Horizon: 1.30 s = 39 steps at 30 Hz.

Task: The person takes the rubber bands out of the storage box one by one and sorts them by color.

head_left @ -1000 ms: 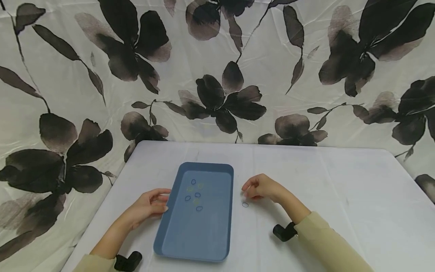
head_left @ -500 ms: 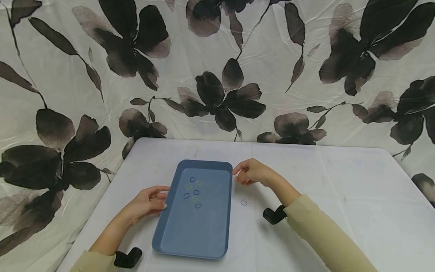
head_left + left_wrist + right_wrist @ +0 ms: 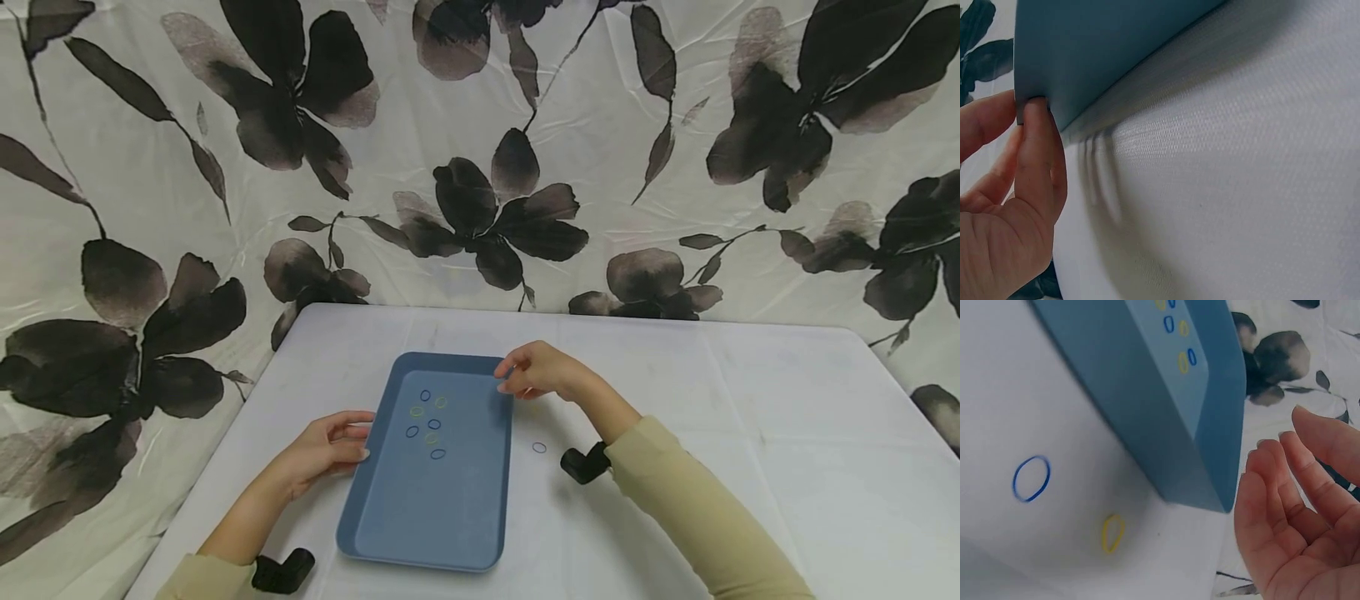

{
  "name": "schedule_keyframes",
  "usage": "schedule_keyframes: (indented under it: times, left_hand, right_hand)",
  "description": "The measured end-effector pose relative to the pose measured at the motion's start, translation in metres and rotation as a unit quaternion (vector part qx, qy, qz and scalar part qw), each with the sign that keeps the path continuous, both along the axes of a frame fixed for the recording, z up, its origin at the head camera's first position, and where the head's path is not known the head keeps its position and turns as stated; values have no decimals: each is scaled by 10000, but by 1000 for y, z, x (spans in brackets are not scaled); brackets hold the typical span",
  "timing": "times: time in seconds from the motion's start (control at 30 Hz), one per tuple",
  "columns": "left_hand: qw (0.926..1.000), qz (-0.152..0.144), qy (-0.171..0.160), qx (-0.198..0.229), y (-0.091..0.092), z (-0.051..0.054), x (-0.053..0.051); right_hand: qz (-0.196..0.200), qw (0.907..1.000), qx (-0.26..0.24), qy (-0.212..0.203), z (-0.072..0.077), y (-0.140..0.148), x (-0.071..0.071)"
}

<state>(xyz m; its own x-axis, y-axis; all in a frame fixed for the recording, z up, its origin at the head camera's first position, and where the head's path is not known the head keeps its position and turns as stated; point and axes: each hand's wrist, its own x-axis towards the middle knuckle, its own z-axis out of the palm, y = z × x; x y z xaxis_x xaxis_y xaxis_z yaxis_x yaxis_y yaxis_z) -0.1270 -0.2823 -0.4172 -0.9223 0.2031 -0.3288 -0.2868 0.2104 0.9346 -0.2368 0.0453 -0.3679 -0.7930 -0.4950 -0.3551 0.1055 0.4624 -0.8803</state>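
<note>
A blue tray [image 3: 427, 500] lies on the white table in the head view. My left hand [image 3: 330, 446] holds its left rim; in the left wrist view, fingers [image 3: 1036, 150] press the outer wall. My right hand [image 3: 543, 371] hovers at the tray's far right corner, its fingers loosely bent. In the right wrist view, the thumb stands apart from the fingers and nothing shows between them. Several thin blue and yellow rubber bands lie inside the tray, among them a blue one [image 3: 438, 454]. Beside the tray lie a blue rubber band [image 3: 1032, 479] and a yellow rubber band [image 3: 1112, 533].
The white table [image 3: 750, 433] extends to the right of the tray. Behind it hangs a pale cloth [image 3: 637, 100] with dark flowers. A black wrist-worn device shows under each sleeve, one by the left wrist [image 3: 283, 572] and one by the right wrist [image 3: 585, 463].
My right hand has moved away from beside the blue rubber band on the table, leftward and farther off, to the tray's far right corner. My left hand stays at the left rim.
</note>
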Motion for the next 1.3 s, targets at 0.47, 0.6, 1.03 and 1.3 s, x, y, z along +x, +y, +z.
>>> schedule_keyframes:
  times: [0.47,0.6,1.03,1.3]
  left_hand:
    - [10000,44,-56,57,0,2,1]
    - [9999,80,-65,30,1,2,1]
    - [9999,-15,-83,145,-2,2,-1]
    - [9997,-25,-98,210,0,1,0]
  right_hand:
    - [32,10000,-88,-29,-1,-26,-5]
    - [28,9999,-164,-18,-3,-34,-6]
    - [48,9994,-344,-17,-19,-60,-8]
    - [-217,9988,-412,160,-36,-76,-1]
